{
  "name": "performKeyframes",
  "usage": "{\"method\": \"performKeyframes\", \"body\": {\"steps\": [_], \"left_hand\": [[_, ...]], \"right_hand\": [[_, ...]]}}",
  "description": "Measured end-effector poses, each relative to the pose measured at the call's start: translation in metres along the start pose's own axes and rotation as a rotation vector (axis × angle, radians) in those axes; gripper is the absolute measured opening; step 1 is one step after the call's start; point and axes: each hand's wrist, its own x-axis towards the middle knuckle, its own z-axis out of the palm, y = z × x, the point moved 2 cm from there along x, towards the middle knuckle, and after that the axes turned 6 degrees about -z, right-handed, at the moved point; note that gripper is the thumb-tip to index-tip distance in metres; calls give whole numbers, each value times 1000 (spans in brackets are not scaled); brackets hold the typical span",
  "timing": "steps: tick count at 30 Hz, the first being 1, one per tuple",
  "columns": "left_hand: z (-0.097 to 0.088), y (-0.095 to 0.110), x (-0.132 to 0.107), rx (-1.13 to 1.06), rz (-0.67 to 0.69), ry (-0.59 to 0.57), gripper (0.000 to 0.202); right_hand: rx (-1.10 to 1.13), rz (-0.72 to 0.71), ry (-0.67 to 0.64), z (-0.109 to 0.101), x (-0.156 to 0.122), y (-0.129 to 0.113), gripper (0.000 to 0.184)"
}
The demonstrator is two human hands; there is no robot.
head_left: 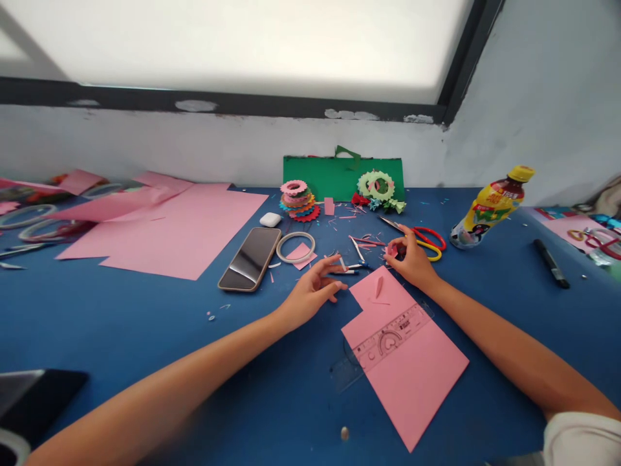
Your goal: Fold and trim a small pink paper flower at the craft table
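Observation:
My left hand is over the blue table with its fingers apart, holding nothing I can see. Close to its fingertips lie slim pens and paper scraps. My right hand has its thumb and fingers curled round a small pink paper piece, partly hidden by the fingers. Scissors with red and yellow handles lie just behind that hand. Between my forearms is a pink paper sheet with a notched corner. A clear ruler lies slantwise across it, and a curled pink scrap rests near its top.
A phone, a white earbud case and a tape roll sit left of centre. Behind stand stacked paper rings and green card. Large pink sheets lie left; a bottle and black marker are right.

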Motion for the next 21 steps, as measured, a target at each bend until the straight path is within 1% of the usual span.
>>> {"method": "performKeyframes", "body": {"steps": [3,6,8,11,13,15,17,21], "left_hand": [[0,0,-1,8,15,6,52],[4,4,-5,46,45,29,48],[9,8,-11,66,82,21,49],[19,11,-19,49,130,-40,60],[24,10,-22,9,124,-65,61],[27,9,-22,-54,87,-57,55],[28,7,-21,-129,34,-39,51],[28,5,-19,-246,-46,-21,52]], "right_hand": [[62,-18,41,1,-2,-10,73],[83,-134,34,5,-12,-35,73],[64,-256,-28,9,-23,-57,72],[41,-450,-119,16,-42,-84,71],[65,-506,-162,19,-50,-93,69],[113,-479,-188,21,-55,-95,67],[164,-415,-206,23,-56,-93,67],[280,-311,-243,23,-55,-92,69]]}}
